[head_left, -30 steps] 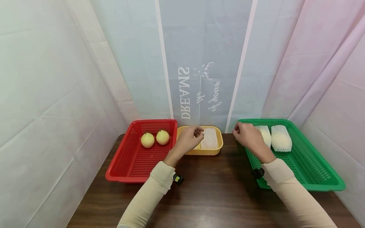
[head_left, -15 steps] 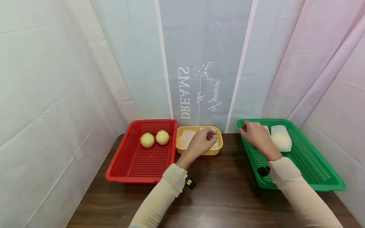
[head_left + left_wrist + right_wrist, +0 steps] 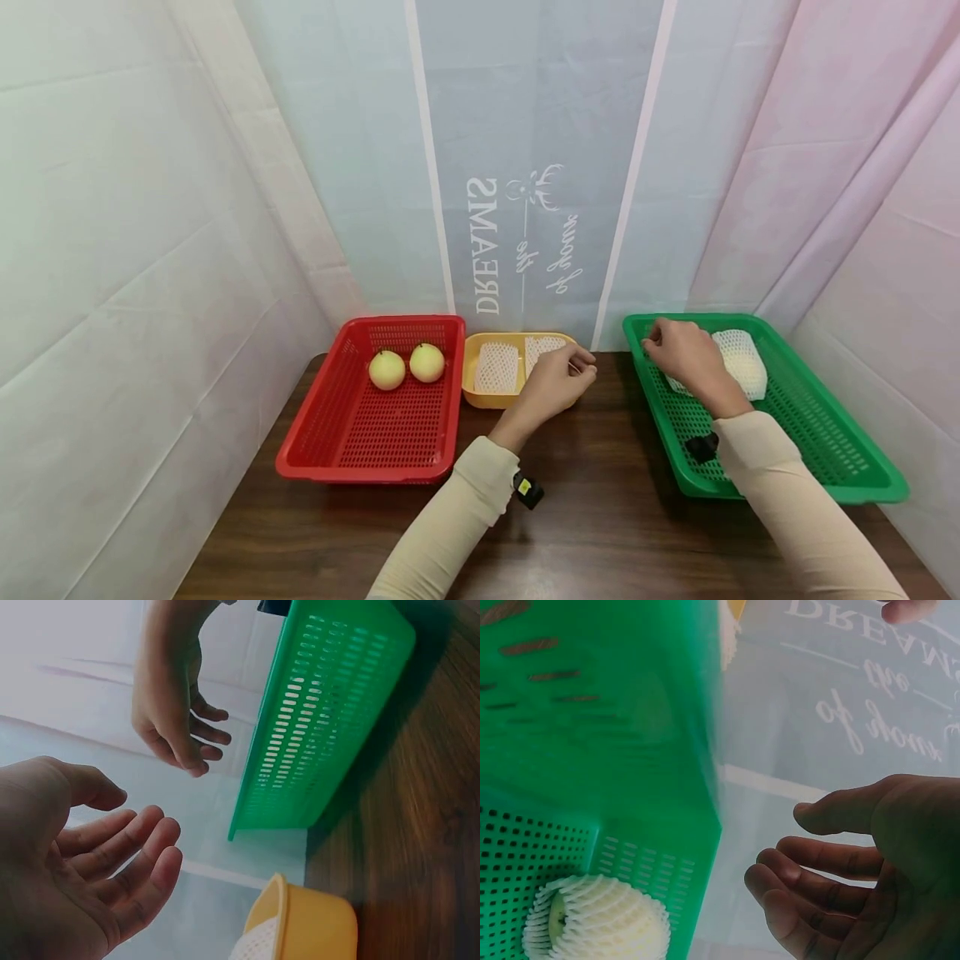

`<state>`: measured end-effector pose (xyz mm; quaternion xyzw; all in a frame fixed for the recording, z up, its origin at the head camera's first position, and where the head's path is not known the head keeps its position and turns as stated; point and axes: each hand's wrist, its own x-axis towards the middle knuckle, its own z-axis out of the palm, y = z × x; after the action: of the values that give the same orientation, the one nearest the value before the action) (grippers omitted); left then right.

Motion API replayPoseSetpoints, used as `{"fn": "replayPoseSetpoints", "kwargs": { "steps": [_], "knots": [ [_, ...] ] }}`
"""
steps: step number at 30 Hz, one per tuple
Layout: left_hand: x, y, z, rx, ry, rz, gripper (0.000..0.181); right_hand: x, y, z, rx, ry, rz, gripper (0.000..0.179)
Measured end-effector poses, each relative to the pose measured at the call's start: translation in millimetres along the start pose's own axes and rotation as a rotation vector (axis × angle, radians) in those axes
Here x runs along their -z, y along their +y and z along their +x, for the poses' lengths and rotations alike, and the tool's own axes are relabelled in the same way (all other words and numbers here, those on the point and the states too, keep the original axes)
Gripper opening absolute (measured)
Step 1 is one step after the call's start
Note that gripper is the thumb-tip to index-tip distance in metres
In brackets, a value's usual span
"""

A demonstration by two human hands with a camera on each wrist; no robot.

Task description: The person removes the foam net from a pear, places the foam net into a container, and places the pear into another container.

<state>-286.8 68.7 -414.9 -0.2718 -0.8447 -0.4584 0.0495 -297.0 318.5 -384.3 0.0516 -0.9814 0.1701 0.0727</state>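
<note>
My left hand (image 3: 557, 383) hovers over the right end of the yellow container (image 3: 487, 402), its fingers loosely bent and holding nothing. White foam net sleeves (image 3: 497, 368) lie flat in that container, partly covered by the hand. Above the left side of the green basket (image 3: 840, 492) is my right hand (image 3: 688, 360), also holding nothing, with relaxed fingers. Below it sits fruit wrapped in foam net (image 3: 596, 922); another wrapped fruit (image 3: 742, 367) lies just to its right. In the left wrist view, both the left hand (image 3: 97, 855) and the right hand (image 3: 169, 705) have nothing between their fingers.
On the left stands a red basket (image 3: 367, 473) with two yellow pears (image 3: 387, 370) near its back. All the containers rest on a dark wooden table (image 3: 585, 533). A printed curtain (image 3: 525, 125) hangs right behind them, with pale cloth at both sides.
My left hand has moved right across the yellow container, uncovering the sleeve on its left. My right hand has shifted slightly right, further over the green basket.
</note>
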Motion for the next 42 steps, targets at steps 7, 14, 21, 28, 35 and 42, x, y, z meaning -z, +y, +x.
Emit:
{"fn": "replayPoseSetpoints", "kwargs": {
  "steps": [7,14,21,28,35,42],
  "knots": [
    [-11.8,2.4,-2.4,0.042,-0.016,-0.028,0.021,0,8,0.4,-0.028,-0.019,-0.008,0.029],
    [-28.9,6.5,-5.3,0.075,-0.045,-0.090,0.018,-1,18,3.0,-0.053,-0.041,-0.001,0.029],
    [-43.5,13.1,-7.5,0.098,-0.042,-0.128,0.015,-6,33,5.7,-0.078,-0.066,-0.021,0.044],
    [-58.4,16.0,-12.1,0.130,-0.052,-0.110,0.014,-12,45,7.2,-0.112,-0.109,-0.034,0.058],
    [-70.3,16.6,-16.3,0.177,-0.084,-0.128,0.017,-18,52,5.0,-0.120,-0.122,-0.035,0.069],
    [-83.3,20.5,-20.7,0.222,-0.086,-0.123,0.019,-20,55,-0.9,-0.162,-0.118,-0.033,0.076]
  ]
}}
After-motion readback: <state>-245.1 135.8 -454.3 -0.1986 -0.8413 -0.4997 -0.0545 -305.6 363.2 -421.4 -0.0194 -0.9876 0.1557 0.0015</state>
